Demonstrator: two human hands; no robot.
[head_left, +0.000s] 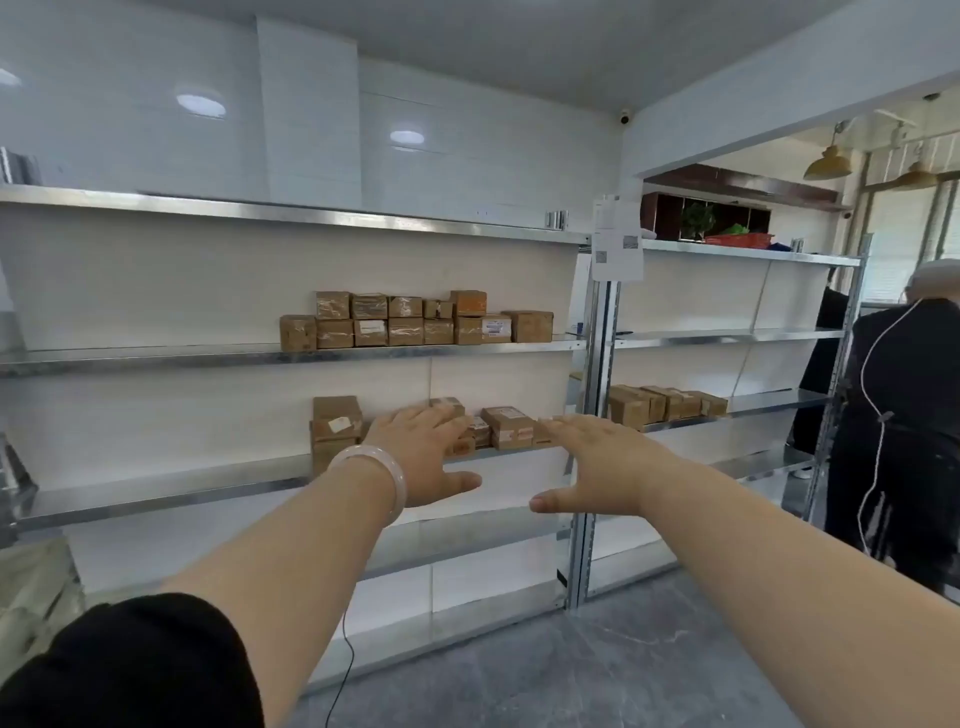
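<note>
From the head view, the left hand (422, 451) and right hand (598, 467) reach forward, palms down, fingers straight and holding nothing. Both are in front of the small cardboard boxes (510, 427) on the metal shelf (156, 488); whether they touch cannot be told.

Brown cardboard boxes (506, 427) (white labels), silver shelf (156, 488), pale pink bracelet (387, 480).

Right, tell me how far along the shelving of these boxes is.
Looks done: the upper-shelf boxes sit in a tidy two-tier row. In hand: the left hand and right hand, both open and holding nothing, reach toward the lower-shelf boxes, which lie unevenly. Likely left: squaring those up, and perhaps the boxes in the right-hand bay.
</note>
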